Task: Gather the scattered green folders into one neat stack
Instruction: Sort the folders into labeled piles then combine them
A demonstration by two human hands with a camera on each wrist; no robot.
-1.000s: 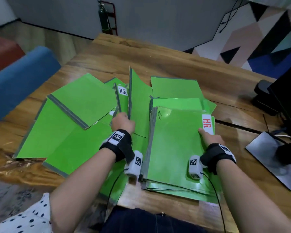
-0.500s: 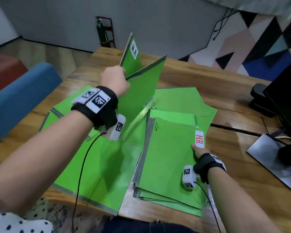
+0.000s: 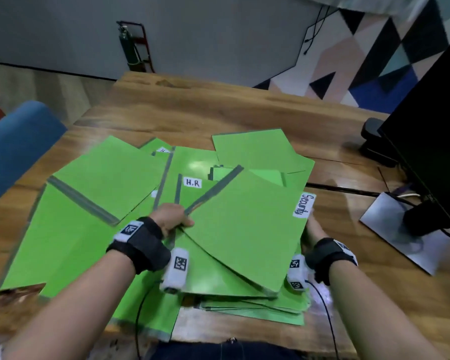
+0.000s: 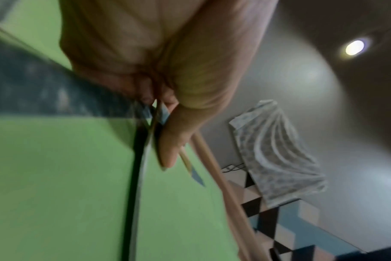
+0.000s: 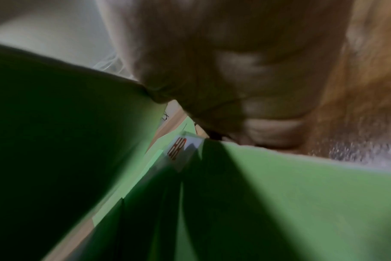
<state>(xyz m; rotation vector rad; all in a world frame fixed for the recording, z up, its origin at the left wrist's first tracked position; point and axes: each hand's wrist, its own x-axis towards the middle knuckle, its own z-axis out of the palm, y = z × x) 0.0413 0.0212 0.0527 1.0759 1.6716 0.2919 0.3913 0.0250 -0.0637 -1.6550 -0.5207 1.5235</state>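
Observation:
Green folders lie spread over the wooden table (image 3: 218, 107). My left hand (image 3: 173, 220) pinches the grey-taped corner of a green folder labelled "Security" (image 3: 244, 229), which hangs askew over the stack of folders (image 3: 244, 305) at the near edge. In the left wrist view the thumb and fingers of the left hand (image 4: 161, 116) clamp that Security folder (image 4: 67, 176). My right hand (image 3: 313, 227) is at the stack's right edge, its fingers hidden under the Security folder. The right wrist view is blurred; it shows the stack (image 5: 301, 194) with a red "HR" label (image 5: 176, 148).
Loose folders lie left (image 3: 102, 178), one marked "H.R" (image 3: 192, 183) in the middle, another at the back (image 3: 255, 152). A black monitor (image 3: 426, 141) on a grey stand base (image 3: 390, 229) stands right. A blue chair (image 3: 16, 144) is beside the table's left side.
My left hand, raised high with folders half a second ago, has come down and right with the Security folder over the stack. The right hand slid from the stack's top to its right edge.

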